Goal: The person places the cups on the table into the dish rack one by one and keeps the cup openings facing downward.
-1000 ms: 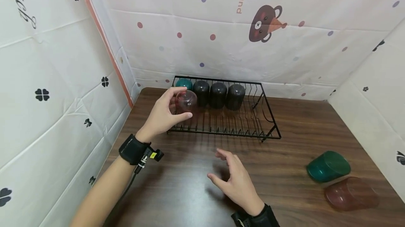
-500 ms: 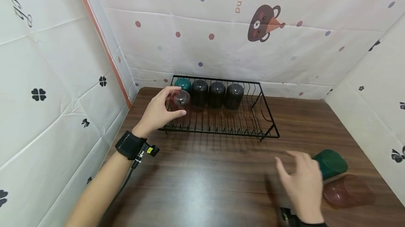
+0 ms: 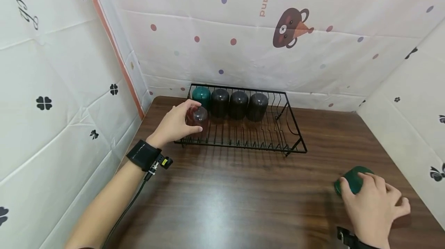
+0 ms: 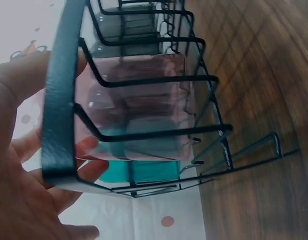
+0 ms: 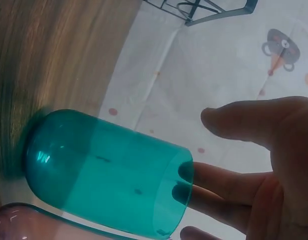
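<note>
My left hand [image 3: 174,123] grips a clear pink cup [image 3: 199,115], upside down at the left end of a black wire rack [image 3: 240,146]. In the left wrist view the pink cup [image 4: 139,85] is inside the wires, fingers along its side and thumb near its base. My right hand [image 3: 373,208] reaches round a green cup [image 3: 352,179] on the table at right. The right wrist view shows this green cup [image 5: 104,170] upright, two fingertips overlapping its rim and the thumb apart from it. A second pink cup [image 5: 31,222] stands beside it, mostly hidden by the right hand in the head view.
Behind the held cup, a teal cup [image 3: 201,96] and three dark cups [image 3: 238,105] stand upside down along the rack's back. The wooden table [image 3: 215,199] meets a printed cloth wall [image 3: 222,54] behind, with more cloth at both sides.
My right hand has swung from the middle of the table to the green cup at right. The left hand has shifted slightly left, the pink cup with it and now lower in the rack.
</note>
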A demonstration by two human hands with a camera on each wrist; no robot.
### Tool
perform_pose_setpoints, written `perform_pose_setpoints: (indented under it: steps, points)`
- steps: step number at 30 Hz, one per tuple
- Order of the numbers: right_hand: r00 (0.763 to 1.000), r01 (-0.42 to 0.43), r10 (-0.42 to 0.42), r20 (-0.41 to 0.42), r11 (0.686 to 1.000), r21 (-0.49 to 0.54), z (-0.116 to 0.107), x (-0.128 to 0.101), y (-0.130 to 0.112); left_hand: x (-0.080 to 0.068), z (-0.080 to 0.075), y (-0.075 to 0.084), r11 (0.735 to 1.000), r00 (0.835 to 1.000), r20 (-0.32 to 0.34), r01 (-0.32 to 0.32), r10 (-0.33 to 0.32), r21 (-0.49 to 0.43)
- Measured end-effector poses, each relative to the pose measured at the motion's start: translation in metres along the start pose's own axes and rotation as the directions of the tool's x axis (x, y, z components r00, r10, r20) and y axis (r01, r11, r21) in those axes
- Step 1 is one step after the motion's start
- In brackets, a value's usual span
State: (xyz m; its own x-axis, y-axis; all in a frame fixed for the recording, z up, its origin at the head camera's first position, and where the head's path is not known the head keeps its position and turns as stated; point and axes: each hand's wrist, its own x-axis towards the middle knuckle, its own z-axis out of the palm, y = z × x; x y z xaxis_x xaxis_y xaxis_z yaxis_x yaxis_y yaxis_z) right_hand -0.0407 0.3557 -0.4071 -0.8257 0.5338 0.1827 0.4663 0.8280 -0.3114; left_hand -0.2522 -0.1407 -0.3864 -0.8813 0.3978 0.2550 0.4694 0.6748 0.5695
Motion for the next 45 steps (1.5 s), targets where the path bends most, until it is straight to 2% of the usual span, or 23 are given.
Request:
perform_pose_setpoints:
  steps: [4,15,19,22,25,30,36,40,45]
  points:
    - [1.0,-0.003,0.003,0.028,1.0,-0.005,0.002,0.005,0.004,0.0,0.003,-0.003,1.0,1.0,0.021,0.001,-0.001,0.03]
    - [1.0,-0.007,0.007,0.014,1.0,0.018,0.006,0.009,0.011,-0.003,0.0,-0.002,0.998,0.999,0.052,0.013,-0.016,0.056]
    - [1.0,0.002,-0.002,0.01,1.0,0.026,0.008,0.009,0.012,-0.005,-0.002,-0.002,0.999,0.998,0.069,0.014,-0.017,0.039]
    - [1.0,0.018,-0.018,0.005,0.999,0.032,0.009,0.009,0.012,-0.007,-0.004,-0.002,1.0,0.998,0.054,0.008,-0.01,0.029]
    - [1.0,0.03,-0.031,0.005,0.999,0.035,0.01,0.008,0.011,-0.009,-0.006,0.0,1.0,1.0,0.006,-0.006,0.005,0.026]
    - [0.999,0.041,-0.041,0.005,0.998,0.041,0.012,0.005,0.005,-0.016,-0.01,0.01,0.998,0.992,-0.104,-0.069,0.068,-0.006]
    - [0.992,0.115,-0.113,-0.055,0.993,0.032,0.016,-0.006,-0.007,-0.026,-0.012,0.032,0.98,0.963,-0.198,-0.193,0.18,-0.049]
    - [0.978,0.185,-0.183,-0.096,0.983,0.014,0.019,-0.013,-0.015,-0.032,-0.012,0.046,0.961,0.943,-0.217,-0.269,0.25,-0.059]
    - [0.947,0.292,-0.284,-0.148,0.956,0.029,0.022,-0.02,-0.025,-0.04,-0.013,0.063,0.944,0.933,-0.197,-0.322,0.303,-0.072]
